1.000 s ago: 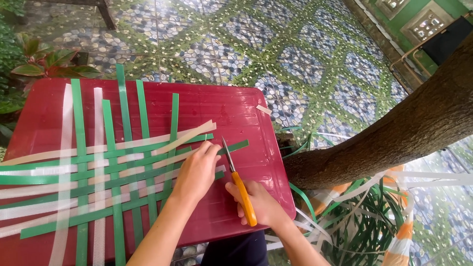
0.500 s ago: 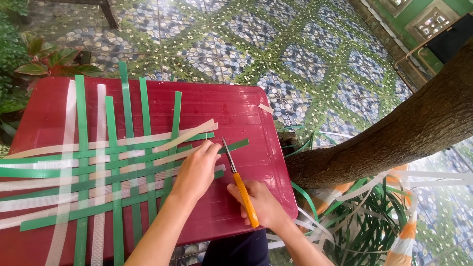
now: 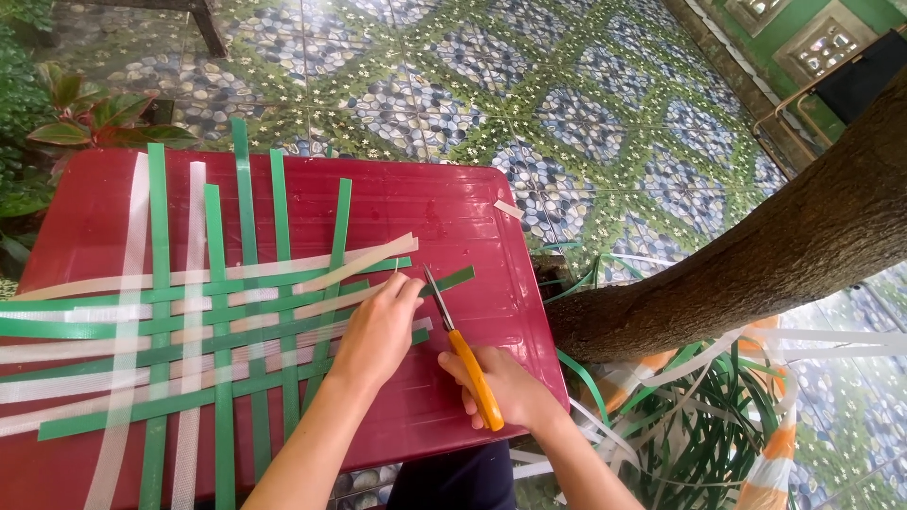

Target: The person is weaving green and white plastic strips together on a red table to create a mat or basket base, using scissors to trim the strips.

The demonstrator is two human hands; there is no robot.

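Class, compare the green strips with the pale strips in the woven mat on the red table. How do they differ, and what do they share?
The green strips are solid and dark; the pale strips are see-through and whitish. At the right edge, under the left hand, a green strip end lies flat on the red table, while a pale strip end lifts upward. Both are flat, narrow bands, interlaced crosswise.

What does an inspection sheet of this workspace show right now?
Surface: red table, bare at its far right.
Job's things: woven mat of green and white strips; orange-handled scissors, blades at a green strip end.
Clutter: small strip offcut on the table; loose strips on the ground.
Grippers: left hand presses the strips; right hand grips the scissors.
Cables: nothing seen.
Surroundings: tree trunk, patterned tile floor, potted plant.
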